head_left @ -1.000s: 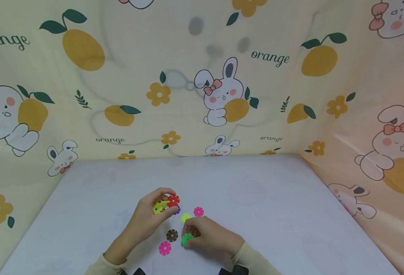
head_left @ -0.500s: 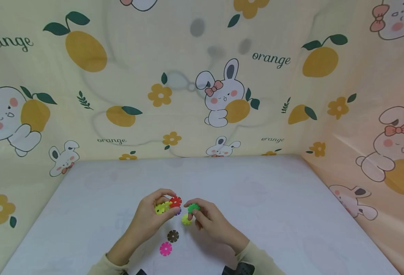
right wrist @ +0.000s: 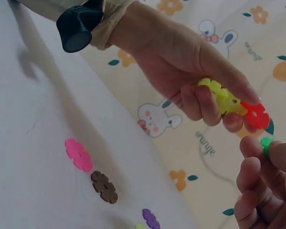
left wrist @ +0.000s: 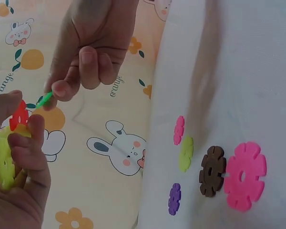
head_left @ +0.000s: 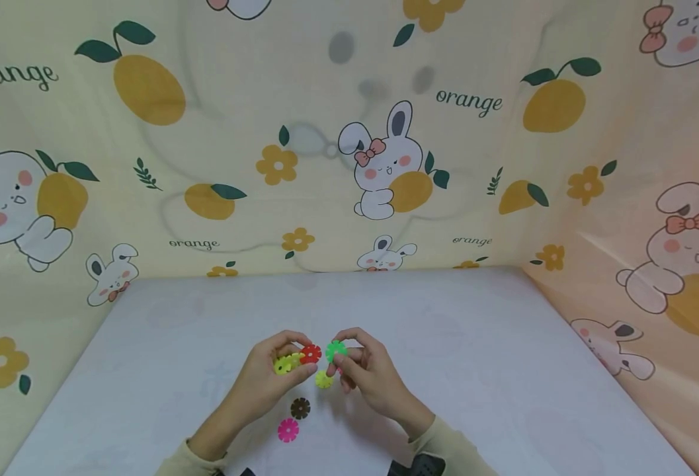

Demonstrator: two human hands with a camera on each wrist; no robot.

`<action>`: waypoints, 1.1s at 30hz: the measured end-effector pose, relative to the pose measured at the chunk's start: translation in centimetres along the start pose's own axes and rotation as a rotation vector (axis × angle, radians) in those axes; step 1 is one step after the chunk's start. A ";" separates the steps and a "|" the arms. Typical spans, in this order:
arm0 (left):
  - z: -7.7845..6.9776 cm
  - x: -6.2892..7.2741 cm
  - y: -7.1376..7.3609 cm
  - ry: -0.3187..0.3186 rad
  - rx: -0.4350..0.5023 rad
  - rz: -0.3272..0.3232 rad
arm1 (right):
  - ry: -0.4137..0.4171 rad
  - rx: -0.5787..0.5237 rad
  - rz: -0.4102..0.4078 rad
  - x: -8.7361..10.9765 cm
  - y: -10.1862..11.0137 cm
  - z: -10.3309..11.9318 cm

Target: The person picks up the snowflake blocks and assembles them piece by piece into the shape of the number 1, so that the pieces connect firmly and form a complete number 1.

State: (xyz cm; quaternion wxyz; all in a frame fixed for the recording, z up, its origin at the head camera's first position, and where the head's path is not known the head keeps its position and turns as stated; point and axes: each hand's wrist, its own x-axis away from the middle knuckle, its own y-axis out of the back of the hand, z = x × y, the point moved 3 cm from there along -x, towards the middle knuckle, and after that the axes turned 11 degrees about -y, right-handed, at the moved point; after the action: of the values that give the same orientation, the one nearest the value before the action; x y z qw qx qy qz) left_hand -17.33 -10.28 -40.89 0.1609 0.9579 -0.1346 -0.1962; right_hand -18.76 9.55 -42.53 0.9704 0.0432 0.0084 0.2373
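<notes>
My left hand (head_left: 266,377) grips a cluster of yellow notched plastic discs (head_left: 286,363), with a red notched disc (head_left: 310,354) joined at its end, pinched between thumb and fingers. My right hand (head_left: 381,383) pinches a green notched disc (head_left: 336,350) by its edge, close to the red one. In the left wrist view the green disc (left wrist: 44,99) is seen edge-on, its tip very near the red disc (left wrist: 20,116); whether they touch, I cannot tell. Both hands are raised above the table. How the yellow discs interlock is partly hidden by fingers.
Loose notched discs lie on the white table (head_left: 474,370): a yellow-green disc (head_left: 323,379), a brown disc (head_left: 300,408), a pink disc (head_left: 287,430), a purple disc (left wrist: 174,199) and another pink disc (left wrist: 179,130). A patterned cloth (head_left: 301,79) hangs behind.
My right hand has lifted the green disc from beside the brown one, up to the red disc, and turned it more upright. The left hand has shifted slightly right with its cluster.
</notes>
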 end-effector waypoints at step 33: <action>-0.1 0.1 -0.2 0.014 0.066 0.111 | 0.143 0.359 -0.125 1.0 -1.2 1.5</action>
State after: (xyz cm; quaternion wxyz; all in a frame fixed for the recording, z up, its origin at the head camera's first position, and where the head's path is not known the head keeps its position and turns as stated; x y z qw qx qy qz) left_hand -17.13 -10.11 -40.91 0.1409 0.9551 -0.1926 -0.1757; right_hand -17.27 8.87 -41.13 0.9570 0.1978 0.1222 0.1738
